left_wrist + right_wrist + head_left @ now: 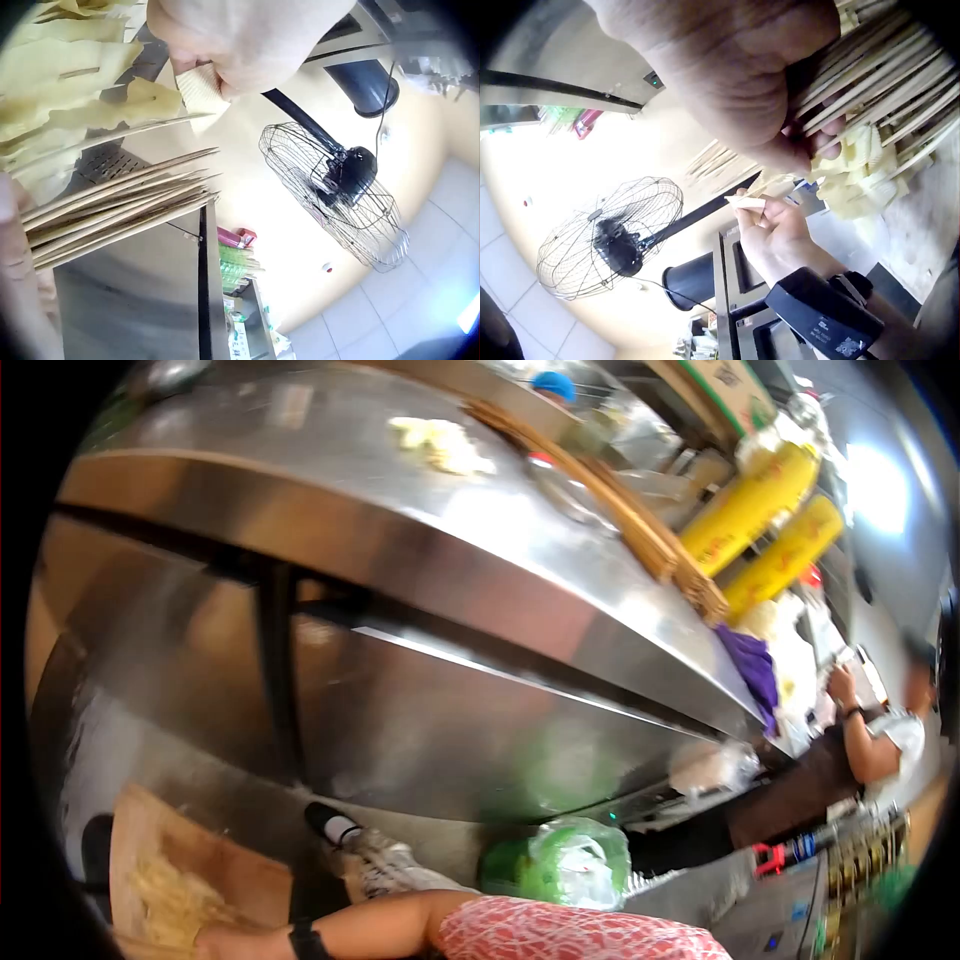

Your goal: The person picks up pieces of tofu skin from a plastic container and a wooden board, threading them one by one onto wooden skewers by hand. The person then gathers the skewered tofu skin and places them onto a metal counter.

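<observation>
My left hand (247,37) pinches a folded, ridged tofu sheet (201,94) between thumb and fingers. In the right wrist view, my right hand (727,75) holds a bundle of thin wooden skewers (885,90). One skewer (127,135) stands apart from the bundle, and its tip overlaps the edge of the pinched sheet in the left wrist view. More pale yellow sheets (67,67) hang in folds beside the skewers, some with sticks run through them. At the head view's lower left, a forearm with a black band reaches to yellowish pieces (165,900) on a wooden board (215,840).
A long steel counter (300,520) bears a small yellow-white heap (440,445) and long wooden sticks (600,500). Yellow rolls (750,510) lie beyond. A green bag-lined bin (575,865) stands on the floor. Another person (880,740) is at the right. A wire-caged fan (337,187) is nearby.
</observation>
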